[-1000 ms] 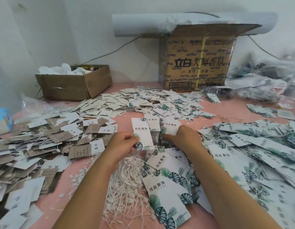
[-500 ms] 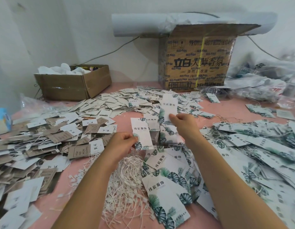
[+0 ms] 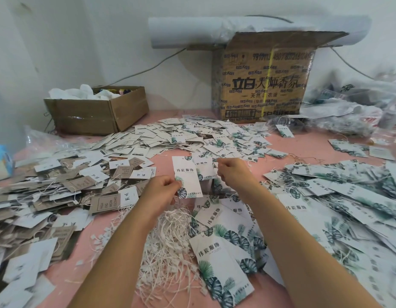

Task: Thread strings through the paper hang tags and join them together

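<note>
1. White card with green leaf print: the first tag (image 3: 185, 174) is pinched at its lower left corner by the left grip (image 3: 163, 190) and stands roughly upright, tilted a little.
2. Change: half a second ago the right grip (image 3: 234, 174) was raised further out, holding a second tag (image 3: 204, 166). It has now come down and in. That tag sits just behind the first one's right edge, with the right grip closed on its far side.
3. The overlap hides whether the two cards actually touch or their holes line up. Probably close, can't confirm.
4. Meaning: the pair is gathered for joining, and threading has likely not started. No string is visible in either grip.
5. The string pile (image 3: 168, 241) lies just below the left grip, towards the person.
6. The pink bench (image 3: 303, 150) has kraft tags (image 3: 81, 183) left of the left grip and leaf tags (image 3: 348, 196) heaped right of the right grip. Small white tags (image 3: 170, 136) lie beyond both grips.
7. Room: a printed carton (image 3: 263, 81) stands against the white wall beyond the grips, and an open brown box (image 3: 97, 112) sits far left.
</note>
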Demonstrator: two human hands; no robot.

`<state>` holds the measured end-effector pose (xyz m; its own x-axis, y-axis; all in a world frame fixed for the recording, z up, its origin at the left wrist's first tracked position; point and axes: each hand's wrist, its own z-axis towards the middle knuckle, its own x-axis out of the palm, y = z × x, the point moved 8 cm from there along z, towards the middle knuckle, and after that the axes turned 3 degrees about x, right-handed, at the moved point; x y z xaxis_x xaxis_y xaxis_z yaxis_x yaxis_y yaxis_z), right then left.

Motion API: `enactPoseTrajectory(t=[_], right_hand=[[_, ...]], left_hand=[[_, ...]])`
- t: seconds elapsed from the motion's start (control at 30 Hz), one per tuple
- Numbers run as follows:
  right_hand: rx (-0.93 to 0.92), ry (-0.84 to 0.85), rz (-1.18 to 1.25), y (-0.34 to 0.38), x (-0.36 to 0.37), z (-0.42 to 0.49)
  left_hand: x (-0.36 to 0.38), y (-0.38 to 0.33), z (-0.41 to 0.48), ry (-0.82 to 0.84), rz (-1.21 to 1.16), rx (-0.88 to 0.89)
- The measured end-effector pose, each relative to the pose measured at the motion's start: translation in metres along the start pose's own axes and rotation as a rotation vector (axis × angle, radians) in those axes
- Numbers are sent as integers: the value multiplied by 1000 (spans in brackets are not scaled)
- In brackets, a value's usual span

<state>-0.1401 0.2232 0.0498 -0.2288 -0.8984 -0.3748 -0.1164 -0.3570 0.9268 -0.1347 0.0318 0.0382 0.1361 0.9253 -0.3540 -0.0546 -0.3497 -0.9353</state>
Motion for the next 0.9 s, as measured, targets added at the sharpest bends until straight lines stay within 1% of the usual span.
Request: enactPoseTrajectory(t=[0.17, 0.27, 0.33, 0.4, 0.43, 0.47, 0.5, 0.57, 0.6, 0.63, 0.73, 0.8, 0.9], right_hand=[[-9, 70, 179, 0, 2, 2], [-28, 81, 222, 2, 8, 1], [-62, 36, 239, 4, 4, 2], [-64, -60, 214, 2, -9, 4], [-67, -130, 142, 0, -19, 4], [-78, -204, 9, -2, -28, 4], [-91, -262, -185, -3, -35, 4], [-72, -298, -591, -9, -39, 5], [-37, -295, -718, -15, -39, 5], [10, -281, -790, -22, -38, 6], [126, -236, -862, -36, -37, 9], [139, -199, -867, -40, -36, 11], [144, -172, -805, -43, -35, 13]], left_hand=[[-4, 0, 1, -55, -81, -16], [-1, -1, 0, -30, -203, -42], [2, -2, -1, -5, -246, -49], [4, -2, -2, 3, -248, -44], [4, -3, -2, 3, -242, -40], [3, -3, -3, 4, -234, -37], [3, -3, -3, 5, -227, -33], [4, -4, -4, 18, -209, -23], [5, -4, -4, 27, -196, -16], [6, -4, -4, 36, -182, -10], [7, -5, -4, 47, -161, 2], [7, -5, -3, 52, -161, 2], [7, -5, -3, 56, -153, 5]])
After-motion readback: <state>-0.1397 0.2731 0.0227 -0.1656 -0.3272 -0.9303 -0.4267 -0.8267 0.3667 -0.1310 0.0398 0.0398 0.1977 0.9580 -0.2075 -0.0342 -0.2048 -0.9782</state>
